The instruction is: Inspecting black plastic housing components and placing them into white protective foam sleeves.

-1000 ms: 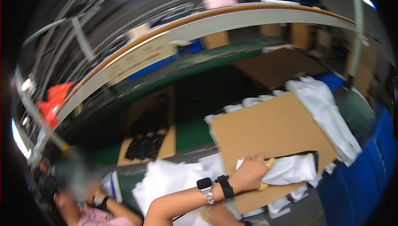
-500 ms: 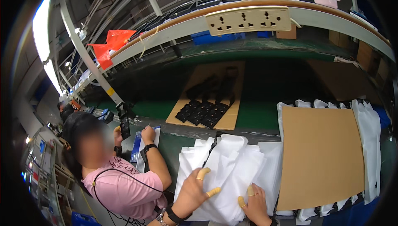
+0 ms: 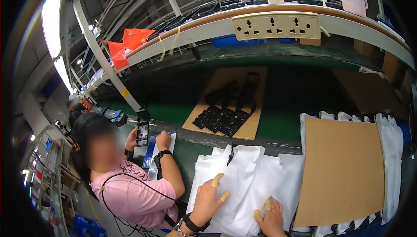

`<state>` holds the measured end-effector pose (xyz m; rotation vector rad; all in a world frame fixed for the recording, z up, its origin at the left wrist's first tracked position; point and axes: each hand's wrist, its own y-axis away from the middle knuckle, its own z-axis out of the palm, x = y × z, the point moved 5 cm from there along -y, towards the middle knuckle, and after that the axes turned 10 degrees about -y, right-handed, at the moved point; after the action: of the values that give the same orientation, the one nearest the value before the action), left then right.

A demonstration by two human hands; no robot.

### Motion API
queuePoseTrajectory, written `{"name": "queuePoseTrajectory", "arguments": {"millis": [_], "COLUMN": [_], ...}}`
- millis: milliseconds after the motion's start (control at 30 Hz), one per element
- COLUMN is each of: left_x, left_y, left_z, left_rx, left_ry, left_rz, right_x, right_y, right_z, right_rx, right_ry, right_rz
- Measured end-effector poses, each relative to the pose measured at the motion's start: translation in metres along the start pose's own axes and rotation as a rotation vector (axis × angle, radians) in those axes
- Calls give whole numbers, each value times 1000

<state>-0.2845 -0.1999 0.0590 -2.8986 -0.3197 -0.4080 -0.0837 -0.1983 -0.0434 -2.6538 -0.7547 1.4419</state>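
Observation:
A pile of thin white sheets or bags [image 3: 243, 171] lies in front of me. Part of a slim black piece [image 3: 230, 155] shows at the far edge of its top layer; the rest is covered. My left hand [image 3: 207, 201] rests at the pile's left side, thumb and finger apart, with yellow finger cots on them. Lower down on the right, my right hand [image 3: 271, 220] touches the near part of the pile, its fingers also spread and two of them in yellow cots. Neither hand visibly grips anything.
On my right, a cardboard sheet [image 3: 343, 171] covers white-wrapped black items. Farther back, black parts [image 3: 228, 118] lie on another cardboard piece [image 3: 197, 119]. A co-worker in pink [image 3: 134, 193] sits left, holding a black part [image 3: 142, 133]. A shelf with a socket strip [image 3: 276, 25] spans above.
The view has shifted, so the scene sits farther right. The top white layer lies flatter, and less of the black piece's length shows. Both hands stay at the pile.

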Motion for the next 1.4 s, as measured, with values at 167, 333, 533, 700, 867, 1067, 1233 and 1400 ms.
{"name": "queuePoseTrajectory", "arguments": {"millis": [167, 333, 533, 700, 867, 1067, 1233, 1400], "left_x": [7, 52, 83, 70, 68, 32, -6, 0], "left_y": [0, 11, 41, 58, 66, 20, 4, 0], "left_z": [-7, 20, 54, 63, 71, 29, 25, 29], "left_rx": [-110, -525, -350, -108, -161, 187, -48, -76], "left_ry": [553, 980, 559, 275, 43, -79, 26, -113], "left_rz": [-21, 488, 653, 605, 657, 275, -36, 56], "right_x": [0, 0, -18, -30, -27, 7, 1, 4], "right_y": [1, 3, -15, -17, -10, 0, -3, -3], "right_z": [2, 1, 34, 44, 36, -8, -2, -2], "right_rx": [-26, 21, -92, -114, -83, 94, 87, 110], "right_ry": [4, 98, -3, -133, -203, -136, -49, -54], "right_rz": [-46, -119, -286, -304, -245, -45, 21, 9]}}
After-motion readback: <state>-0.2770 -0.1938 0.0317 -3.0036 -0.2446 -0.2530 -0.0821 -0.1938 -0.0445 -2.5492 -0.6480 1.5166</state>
